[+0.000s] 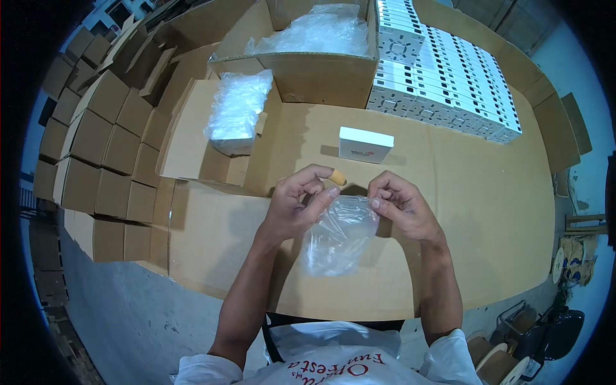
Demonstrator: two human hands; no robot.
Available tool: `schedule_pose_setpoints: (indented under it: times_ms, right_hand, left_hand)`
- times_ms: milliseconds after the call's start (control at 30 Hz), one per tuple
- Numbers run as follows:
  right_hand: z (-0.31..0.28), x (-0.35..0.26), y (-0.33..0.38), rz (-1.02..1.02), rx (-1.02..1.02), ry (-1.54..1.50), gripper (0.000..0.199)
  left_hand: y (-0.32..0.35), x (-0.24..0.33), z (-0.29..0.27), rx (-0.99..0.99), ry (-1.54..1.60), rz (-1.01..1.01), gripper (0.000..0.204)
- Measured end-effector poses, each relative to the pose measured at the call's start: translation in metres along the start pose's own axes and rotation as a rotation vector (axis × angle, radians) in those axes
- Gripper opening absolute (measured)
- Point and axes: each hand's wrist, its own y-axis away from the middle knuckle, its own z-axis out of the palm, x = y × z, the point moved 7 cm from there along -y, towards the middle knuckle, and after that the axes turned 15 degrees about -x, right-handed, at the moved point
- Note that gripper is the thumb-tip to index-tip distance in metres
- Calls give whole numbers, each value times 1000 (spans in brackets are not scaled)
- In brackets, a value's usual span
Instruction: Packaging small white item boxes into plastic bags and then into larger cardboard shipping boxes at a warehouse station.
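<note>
A clear, colourless thin plastic bag (338, 234) shows the tan cardboard tabletop (487, 212) through its film. One finger wears a tan-orange bandage (337, 176). At 12 o'clock of the bag lies a small white rectangular carton (365, 144) with a tiny red mark on its side. At 1 o'clock, stacked white flat boxes (443, 74) carry a repeating grey-and-black square pattern. At 11 o'clock, plain brown open corrugated boxes (301, 70) hold glossy translucent whitish plastic bundles (239, 106). At 9 o'clock stand rows of plain brown folded cartons (96, 160).

Both hands (301, 205) (401, 205) pinch clear plastic bag (337, 237); white box (365, 144) beyond.
</note>
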Motion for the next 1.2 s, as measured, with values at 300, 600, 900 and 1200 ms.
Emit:
schedule_pose_setpoints:
  times_ms: [300, 600, 900, 1200]
  right_hand:
    - [-11, 9, 2, 148, 112, 177, 10]
    - [-17, -40, 8, -322, 164, 564, 9]
    - [-33, -57, 9, -420, 314, 526, 30]
    - [-67, -32, -7, -236, 546, 755, 48]
  left_hand:
    - [-1, 8, -4, 49, -117, 69, 23]
    - [-10, 3, 9, -24, 36, 90, 93]
    - [-13, -19, 22, -130, 94, -218, 72]
    - [-28, -6, 26, -159, 115, -167, 66]
